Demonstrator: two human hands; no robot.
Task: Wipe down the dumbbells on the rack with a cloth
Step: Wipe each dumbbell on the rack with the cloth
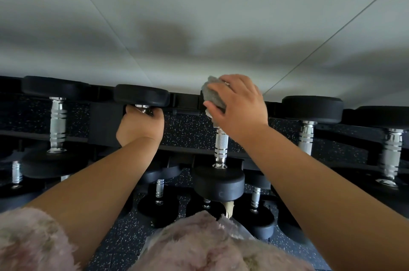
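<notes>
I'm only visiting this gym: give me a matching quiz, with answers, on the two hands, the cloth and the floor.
1 left hand
2 right hand
3 cloth
4 floor

A grey
B dark with pale specks
C grips a dumbbell's handle
D holds the cloth on the neighbouring dumbbell

Pairs: 1-C, 2-D, 3-A, 4-B

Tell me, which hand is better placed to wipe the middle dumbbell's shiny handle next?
Probably the right hand: it holds the cloth on the far end of that dumbbell, just beyond the handle. The left hand grips a neighbouring dumbbell.
</notes>
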